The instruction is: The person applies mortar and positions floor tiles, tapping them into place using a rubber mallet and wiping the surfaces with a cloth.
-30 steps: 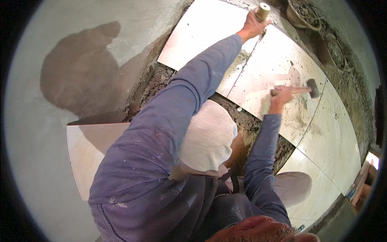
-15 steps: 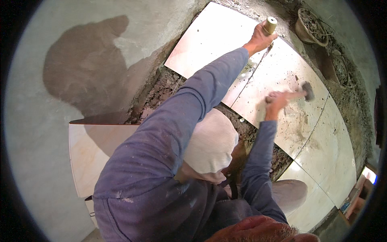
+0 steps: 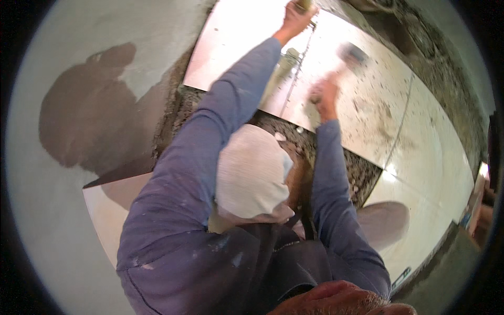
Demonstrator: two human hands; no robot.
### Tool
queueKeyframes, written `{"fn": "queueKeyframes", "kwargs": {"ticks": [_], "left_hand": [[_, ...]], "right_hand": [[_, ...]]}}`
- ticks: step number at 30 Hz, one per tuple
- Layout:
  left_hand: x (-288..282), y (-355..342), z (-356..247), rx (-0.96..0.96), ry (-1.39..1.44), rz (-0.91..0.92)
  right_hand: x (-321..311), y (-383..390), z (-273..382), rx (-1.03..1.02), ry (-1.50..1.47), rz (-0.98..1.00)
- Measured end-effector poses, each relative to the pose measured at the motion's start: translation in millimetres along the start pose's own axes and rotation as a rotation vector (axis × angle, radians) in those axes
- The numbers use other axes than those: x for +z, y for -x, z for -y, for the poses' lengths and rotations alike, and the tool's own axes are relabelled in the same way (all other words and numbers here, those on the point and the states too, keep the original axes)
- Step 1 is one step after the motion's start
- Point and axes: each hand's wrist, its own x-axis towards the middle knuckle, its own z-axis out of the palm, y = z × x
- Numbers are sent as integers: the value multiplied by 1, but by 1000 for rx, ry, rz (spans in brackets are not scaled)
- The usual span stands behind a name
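Note:
My left hand [image 3: 297, 18] reaches far over the pale glossy floor tiles [image 3: 362, 123], its fingers wrapped round an olive-yellow cylinder [image 3: 303, 4]. The upper picture edge cuts that cylinder off, and its lower end is hard to make out. My right hand [image 3: 326, 95] grips the light handle of a mallet, whose grey head [image 3: 353, 53] is smeared by motion above the middle tile. Dark crumbs and smudges of mortar lie across this tile. A seam between two tiles runs between my hands.
Rough mortar [image 3: 362, 184] shows along the tiles' near edge, beside my knee [image 3: 252, 173]. At the left, a tile [image 3: 107, 207] stands out near the grey wall [image 3: 58, 210] bearing my shadow. Rubble [image 3: 420, 44] lines the far right wall.
The view has shifted, so tiles and both hands sit differently in it. My right hand's mallet head has swung up and toward the left hand. Both grips stay the same.

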Motion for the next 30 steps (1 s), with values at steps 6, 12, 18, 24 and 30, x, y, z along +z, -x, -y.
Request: {"fn": "queueKeyframes", "kwargs": {"ticks": [6,12,18,24,30], "left_hand": [[-15,17,-3,-107,165,48],[-5,11,-16,-140,153,28],[-28,21,10,-115,195,17],[-40,36,13,528,-643,-92],[-36,113,-68,3,-88,45]], "right_hand": [[7,27,59,131,324,137],[29,21,3,-118,-31,-107],[14,40,50,196,367,198],[-11,96,53,33,180,-48],[-34,149,59,28,207,-127]]}}
